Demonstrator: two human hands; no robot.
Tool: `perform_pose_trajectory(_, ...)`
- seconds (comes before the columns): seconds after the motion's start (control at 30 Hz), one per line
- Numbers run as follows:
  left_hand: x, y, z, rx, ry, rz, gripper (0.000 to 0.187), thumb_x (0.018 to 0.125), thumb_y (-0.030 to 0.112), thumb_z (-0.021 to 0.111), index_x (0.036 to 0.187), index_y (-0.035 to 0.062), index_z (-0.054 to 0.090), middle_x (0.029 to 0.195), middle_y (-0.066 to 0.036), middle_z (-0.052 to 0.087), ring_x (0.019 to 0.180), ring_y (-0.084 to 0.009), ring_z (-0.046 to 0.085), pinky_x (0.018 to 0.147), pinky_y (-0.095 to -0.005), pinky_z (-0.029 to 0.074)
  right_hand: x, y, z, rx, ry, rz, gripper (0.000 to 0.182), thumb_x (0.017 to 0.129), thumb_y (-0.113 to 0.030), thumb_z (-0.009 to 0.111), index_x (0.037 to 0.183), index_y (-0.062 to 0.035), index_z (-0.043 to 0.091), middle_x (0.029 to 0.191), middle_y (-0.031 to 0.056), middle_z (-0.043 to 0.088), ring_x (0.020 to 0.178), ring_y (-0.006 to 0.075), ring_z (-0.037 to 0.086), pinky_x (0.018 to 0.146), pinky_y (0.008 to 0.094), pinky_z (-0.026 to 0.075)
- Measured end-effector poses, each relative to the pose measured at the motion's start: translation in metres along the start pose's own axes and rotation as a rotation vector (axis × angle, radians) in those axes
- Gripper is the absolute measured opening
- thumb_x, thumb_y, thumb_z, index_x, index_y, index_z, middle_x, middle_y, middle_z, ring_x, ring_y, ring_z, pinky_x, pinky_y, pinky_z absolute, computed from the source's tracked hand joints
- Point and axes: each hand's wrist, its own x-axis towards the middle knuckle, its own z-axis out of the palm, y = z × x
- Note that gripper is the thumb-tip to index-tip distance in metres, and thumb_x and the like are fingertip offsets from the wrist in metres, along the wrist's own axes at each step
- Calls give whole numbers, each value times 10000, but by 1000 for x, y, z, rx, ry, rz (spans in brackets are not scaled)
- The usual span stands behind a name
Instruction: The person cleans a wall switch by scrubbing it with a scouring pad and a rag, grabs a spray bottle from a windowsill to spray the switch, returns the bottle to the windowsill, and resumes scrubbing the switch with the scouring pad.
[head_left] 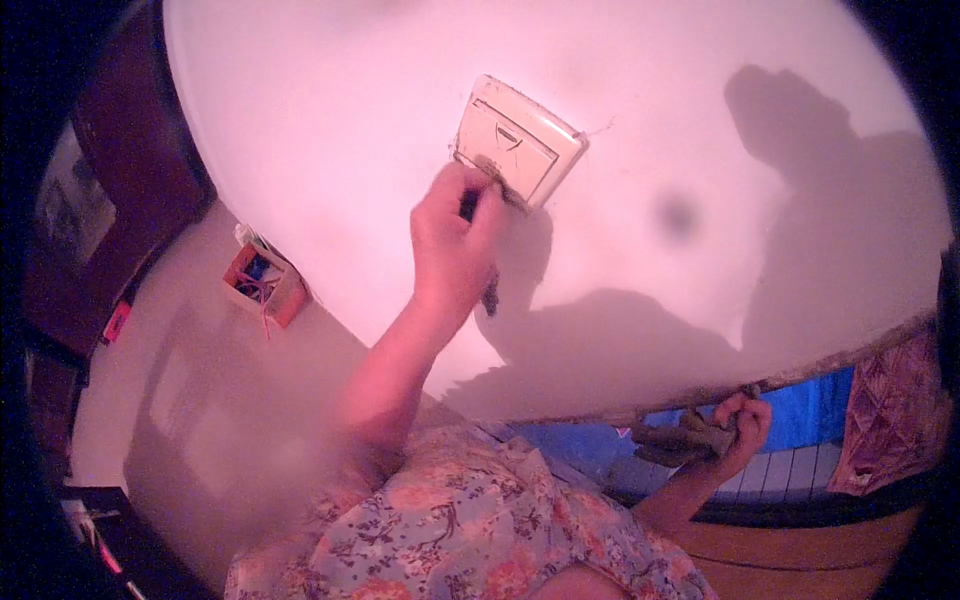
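Observation:
On the white wall (350, 120) is a cream, tilted, squarish plate (520, 140) with a dark mark in its middle and dirt along its lower edge. My left hand (460, 230) is closed around a thin dark object (490, 295) and touches that lower edge; its fingers hide most of the object. Down at the right, my right hand (745, 425) grips a crumpled grey-green cloth (685, 438) close to the wall's lower border.
An open box (280, 295) with coloured items stands left of the wall. Blue material (800, 405) and a reddish patterned cloth (890, 415) lie at the lower right. Shadows fall across the wall. Dark red furniture (130, 130) is at the far left.

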Motion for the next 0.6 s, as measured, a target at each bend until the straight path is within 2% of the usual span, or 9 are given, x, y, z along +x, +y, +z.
perform_pose_trajectory(0.1, -1, 6, -1, 37, -27, 61, 65, 780, 30, 537, 764, -25, 506, 644, -87, 529, 605, -109, 491, 566, -248, 422, 2, 2, -3, -44, -24, -53, 91, 776, -144, 506, 762, -63, 466, 620, 108, 513, 514, 156, 447, 493, 263, 381)
perform_pose_trajectory(0.13, 4, 19, -27, 19, -33, 55, 65, 780, 30, 537, 764, -25, 506, 644, -87, 529, 605, -109, 491, 566, -248, 422, -17, -31, 10, -75, -8, -70, 89, 772, -145, 499, 765, -61, 468, 615, 110, 514, 509, 155, 448, 490, 268, 381)
perform_pose_trajectory(0.2, 10, 18, -31, -31, 31, 81, 85, 798, 46, 550, 741, -6, 516, 651, -9, 516, 590, -62, 463, 523, -207, 394, -18, -40, 12, -90, -5, -78, 89, 768, -146, 493, 768, -60, 469, 610, 112, 514, 505, 154, 449, 487, 274, 381)
perform_pose_trajectory(0.23, 11, 20, -35, -32, 31, 80, 85, 798, 46, 550, 741, -6, 516, 651, -9, 516, 590, -62, 463, 523, -207, 394, -19, -42, 13, -119, -24, -107, 88, 765, -142, 493, 774, -57, 473, 612, 116, 517, 503, 155, 455, 486, 276, 385)
perform_pose_trajectory(0.33, 14, 24, -40, -102, 48, -67, 96, 802, 57, 542, 728, 4, 513, 631, -1, 515, 568, -55, 461, 499, -211, 392, -22, -43, 17, -127, -39, -131, 87, 759, -134, 491, 787, -52, 479, 618, 120, 523, 504, 156, 463, 488, 278, 393)
perform_pose_trajectory(0.37, 3, 21, -39, -93, 33, -68, 96, 802, 57, 542, 728, 4, 513, 631, -1, 515, 568, -55, 461, 499, -211, 392, -33, -37, 12, -105, -26, -117, 87, 756, -129, 489, 794, -51, 481, 622, 121, 525, 506, 155, 466, 491, 278, 397)
perform_pose_trajectory(0.43, -9, 26, -34, -11, -13, 59, 99, 803, 63, 550, 730, 7, 513, 625, 3, 513, 571, -47, 457, 497, -205, 386, -35, -35, 14, -109, -19, -138, 87, 753, -125, 488, 797, -50, 481, 627, 122, 525, 500, 156, 465, 482, 274, 396)
perform_pose_trajectory(0.47, -20, 35, -29, -120, -67, -5, 93, 798, 62, 554, 733, 9, 514, 621, 5, 509, 571, -45, 455, 499, -198, 379, -38, -47, 4, -125, -3, -156, 87, 751, -120, 486, 800, -49, 482, 631, 122, 526, 495, 157, 465, 474, 271, 396)
perform_pose_trajectory(0.6, -7, 33, -32, -60, -86, 1, 78, 799, 53, 550, 741, 14, 517, 631, 9, 510, 569, -43, 449, 498, -195, 372, -41, -53, 10, -74, 20, -91, 88, 747, -116, 487, 803, -49, 484, 637, 123, 525, 475, 156, 455, 449, 259, 384)
